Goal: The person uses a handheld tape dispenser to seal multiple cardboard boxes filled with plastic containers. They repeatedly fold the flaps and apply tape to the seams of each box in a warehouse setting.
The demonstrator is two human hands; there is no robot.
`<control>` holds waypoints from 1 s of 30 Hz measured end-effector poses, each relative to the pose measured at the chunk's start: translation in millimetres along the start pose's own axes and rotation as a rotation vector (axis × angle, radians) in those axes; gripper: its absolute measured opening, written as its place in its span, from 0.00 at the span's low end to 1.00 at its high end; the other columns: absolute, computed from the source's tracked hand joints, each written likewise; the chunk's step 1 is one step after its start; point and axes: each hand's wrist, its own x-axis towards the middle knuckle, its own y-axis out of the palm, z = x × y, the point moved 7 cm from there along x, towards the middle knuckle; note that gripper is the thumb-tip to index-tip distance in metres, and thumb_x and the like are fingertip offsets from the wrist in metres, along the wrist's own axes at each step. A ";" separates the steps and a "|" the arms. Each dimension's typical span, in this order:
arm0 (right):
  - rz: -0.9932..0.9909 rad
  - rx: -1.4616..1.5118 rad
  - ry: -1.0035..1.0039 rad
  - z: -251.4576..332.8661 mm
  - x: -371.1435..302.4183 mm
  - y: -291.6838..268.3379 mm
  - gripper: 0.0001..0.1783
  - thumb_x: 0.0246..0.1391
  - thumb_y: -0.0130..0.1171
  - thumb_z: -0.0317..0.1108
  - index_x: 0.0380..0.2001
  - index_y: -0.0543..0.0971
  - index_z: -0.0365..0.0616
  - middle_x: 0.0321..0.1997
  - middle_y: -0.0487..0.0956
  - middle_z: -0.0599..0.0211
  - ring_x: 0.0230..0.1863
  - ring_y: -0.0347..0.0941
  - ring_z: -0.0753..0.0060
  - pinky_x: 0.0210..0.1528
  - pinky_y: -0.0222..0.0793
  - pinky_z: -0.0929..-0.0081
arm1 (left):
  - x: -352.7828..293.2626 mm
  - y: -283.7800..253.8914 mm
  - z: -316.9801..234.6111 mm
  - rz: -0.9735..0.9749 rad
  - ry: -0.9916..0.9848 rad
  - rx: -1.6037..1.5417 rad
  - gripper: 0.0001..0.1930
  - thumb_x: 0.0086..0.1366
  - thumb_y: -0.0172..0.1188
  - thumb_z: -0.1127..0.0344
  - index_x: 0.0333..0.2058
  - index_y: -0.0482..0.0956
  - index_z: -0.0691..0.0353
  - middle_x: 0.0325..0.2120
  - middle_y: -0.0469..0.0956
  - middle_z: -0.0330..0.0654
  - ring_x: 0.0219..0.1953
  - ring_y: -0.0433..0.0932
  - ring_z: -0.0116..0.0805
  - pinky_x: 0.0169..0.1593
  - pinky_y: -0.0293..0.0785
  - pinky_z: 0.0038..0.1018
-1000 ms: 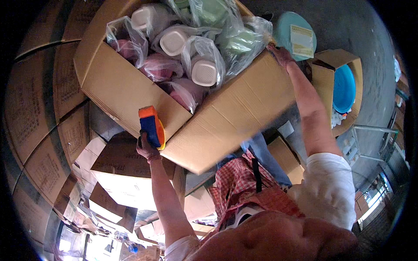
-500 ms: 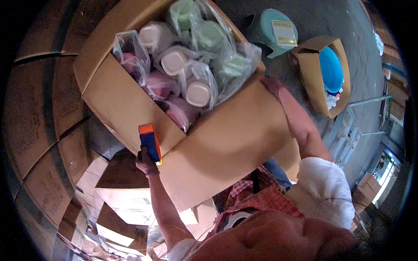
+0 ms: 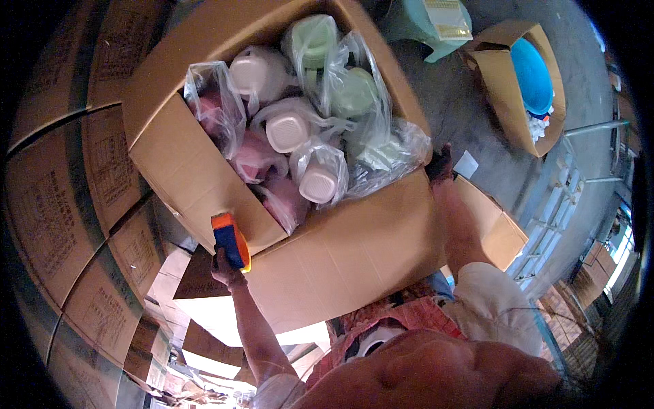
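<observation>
In front of me a large open cardboard box (image 3: 354, 252) holds bagged plastic items: green ones (image 3: 354, 92), pale pinkish ones (image 3: 287, 132) and dark pink ones (image 3: 255, 160), all in clear plastic bags. My left hand (image 3: 228, 269) is closed round an orange and blue tape dispenser (image 3: 231, 242) with a yellow edge, held against the box's near left corner. At the box's right corner is my right hand (image 3: 441, 165), empty, its dark fingers apart and pointing away from me, close beside the cardboard. Where the palm meets the box cannot be made out.
Stacked brown cartons (image 3: 48, 225) line the left side. Beyond the box's right end stand a green stool (image 3: 415, 27) and a smaller carton (image 3: 501, 95) with a blue basin (image 3: 533, 75) in it. A metal frame (image 3: 555, 204) lies at the right.
The box and its contents sit slightly lower and further right in view. My right hand has come down from the box's far right edge to its near right corner. The left still grips the dispenser.
</observation>
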 end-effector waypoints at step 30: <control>0.737 2.084 -0.195 173.7 -34.3 -63.8 0.11 0.50 0.48 0.43 0.28 0.72 0.48 0.34 0.74 0.66 0.36 0.69 0.63 0.35 0.65 0.68 | -19.6 -37.3 -227.4 0.341 0.211 -0.741 0.25 0.55 0.48 0.50 0.46 0.68 0.61 0.45 0.68 0.46 0.48 0.66 0.43 0.53 0.60 0.41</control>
